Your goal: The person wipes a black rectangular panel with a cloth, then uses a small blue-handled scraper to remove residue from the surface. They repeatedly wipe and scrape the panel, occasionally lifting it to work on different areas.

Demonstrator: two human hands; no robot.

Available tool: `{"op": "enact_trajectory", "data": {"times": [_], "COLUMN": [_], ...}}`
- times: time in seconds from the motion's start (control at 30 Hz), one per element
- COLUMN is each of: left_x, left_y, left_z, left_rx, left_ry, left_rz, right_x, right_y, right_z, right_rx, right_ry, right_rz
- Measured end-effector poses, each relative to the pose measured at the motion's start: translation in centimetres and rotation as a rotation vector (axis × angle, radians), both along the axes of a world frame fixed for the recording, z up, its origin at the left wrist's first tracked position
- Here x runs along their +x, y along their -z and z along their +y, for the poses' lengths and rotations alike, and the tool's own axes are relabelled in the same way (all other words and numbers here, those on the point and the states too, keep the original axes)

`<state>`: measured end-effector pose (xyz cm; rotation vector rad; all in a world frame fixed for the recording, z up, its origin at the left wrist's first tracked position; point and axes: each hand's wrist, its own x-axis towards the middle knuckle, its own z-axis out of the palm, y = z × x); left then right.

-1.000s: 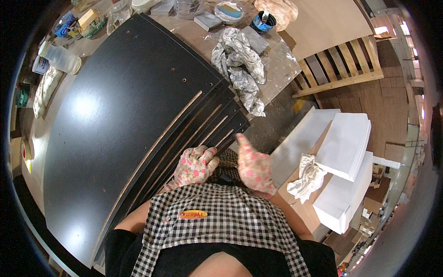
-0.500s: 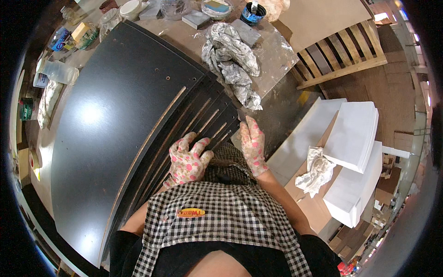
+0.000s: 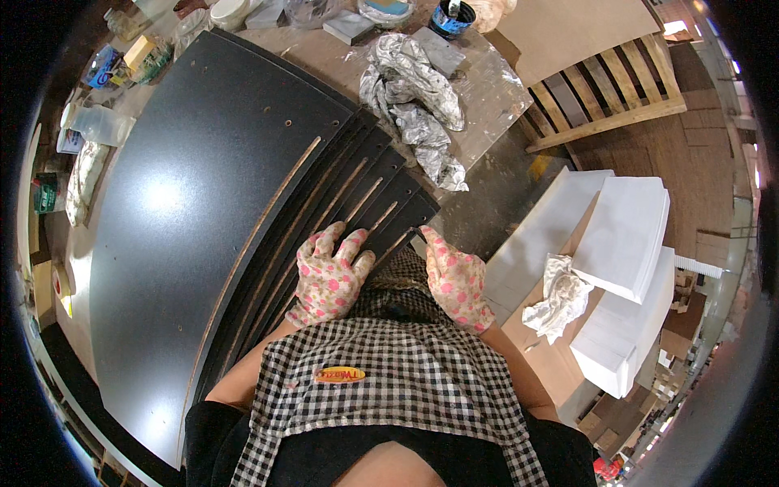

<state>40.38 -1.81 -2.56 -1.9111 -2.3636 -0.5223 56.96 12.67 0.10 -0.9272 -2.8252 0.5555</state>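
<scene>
A fanned stack of several black panels (image 3: pixel 191 187) lies on the workbench, long pale-brown grooves showing along the stepped edges. My left hand (image 3: pixel 329 272), in a white glove with pink spots, rests on the lower panels with its fingers apart. In a matching glove, my right hand (image 3: pixel 457 280) is at the near right corner of the lowest panel. Its index finger reaches to that corner while the other fingers are curled. Whatever may be between the right fingertips is hidden or too small to name.
A crumpled, stained cloth (image 3: pixel 418 105) lies on the workbench (image 3: pixel 495 101) beyond the panels. Tubs, a dark can (image 3: pixel 450 18) and grey blocks stand along its far side. At right are white panels (image 3: pixel 621 235), another cloth (image 3: pixel 558 299) and a wooden pallet (image 3: pixel 608 89).
My right hand has come down and slightly right along the panel ends, its fingers now more curled. My left hand stays on the panels. The lower panels' ends look shifted slightly.
</scene>
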Motion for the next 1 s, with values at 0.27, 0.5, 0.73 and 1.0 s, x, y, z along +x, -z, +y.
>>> {"op": "enact_trajectory", "data": {"times": [0.27, 0.5, 0.73, 1.0], "left_x": [0.0, 0.2, 0.1, 0.1], "left_y": [0.5, -0.1, -0.5, -0.5], "left_z": [0.1, 0.1, 0.1, 0.3], "left_rx": [0.039, -0.028, -0.113, -0.035], "left_ry": [-0.020, -0.036, -0.005, -0.025], "left_rz": [-0.058, -0.143, -0.196, -0.179], "right_x": [-1.1, -1.0, -1.2, -1.7], "right_y": [-0.7, -0.8, -0.8, -1.8], "right_z": [-0.6, -2.5, -1.9, -2.8], "right_rx": [0.070, 0.022, -0.027, 0.028], "right_ry": [-0.043, -0.030, 0.124, -0.013], "right_rz": [-0.239, -0.308, -0.188, -0.286]}}
